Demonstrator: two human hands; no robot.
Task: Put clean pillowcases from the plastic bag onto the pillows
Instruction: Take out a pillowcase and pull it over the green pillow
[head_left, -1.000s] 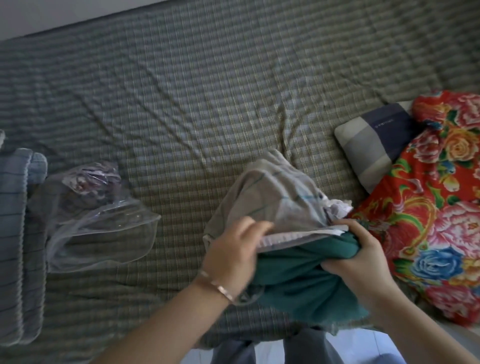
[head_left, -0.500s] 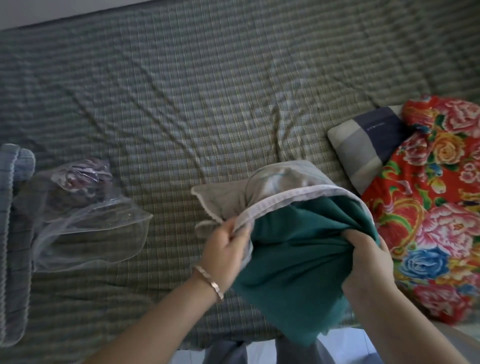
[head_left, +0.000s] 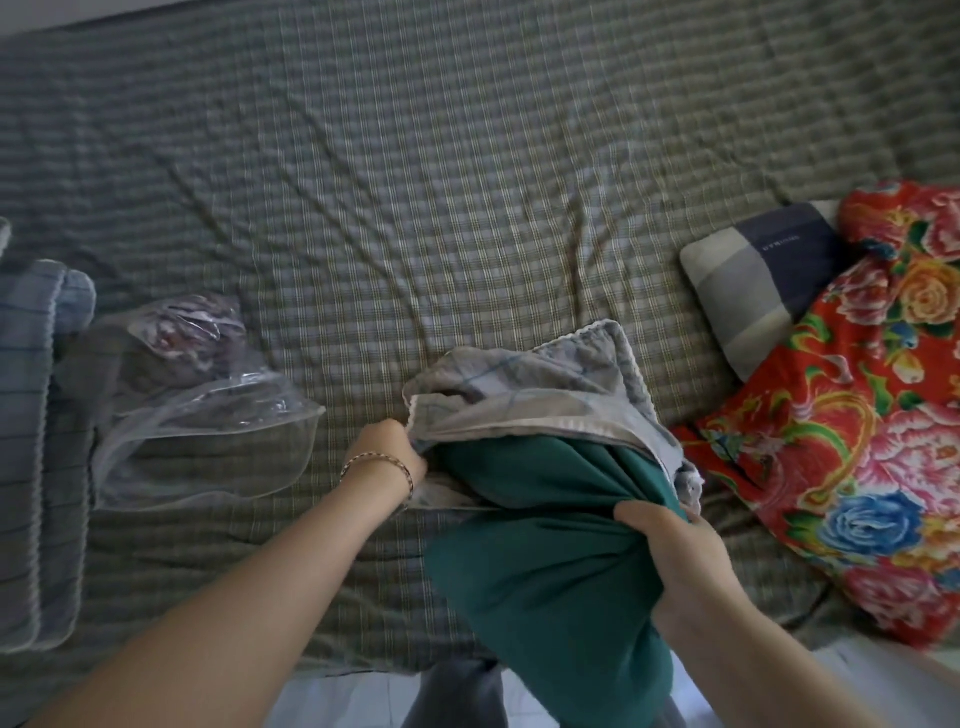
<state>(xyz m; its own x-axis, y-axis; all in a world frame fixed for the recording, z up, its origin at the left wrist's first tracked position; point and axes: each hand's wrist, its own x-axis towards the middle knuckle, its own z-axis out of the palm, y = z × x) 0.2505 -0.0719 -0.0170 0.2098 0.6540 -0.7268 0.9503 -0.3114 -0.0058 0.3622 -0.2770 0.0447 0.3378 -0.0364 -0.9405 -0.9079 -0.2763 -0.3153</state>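
A teal pillow lies at the bed's near edge, its far end inside a grey checked pillowcase with a white scalloped trim. My left hand grips the left side of the pillowcase's opening. My right hand grips the pillow's right side just below the opening. A clear plastic bag lies on the left of the bed, with some dark folded cloth inside its far end.
The bed is covered by a green checked sheet. A blue-grey striped folded blanket lies at the far left. A red floral quilt sits at the right, over a grey and navy pillow.
The pillowcase's opening has been spread and drawn over the teal pillow's far end. My left hand moved left along the opening; my right hand shifted down the pillow's side.
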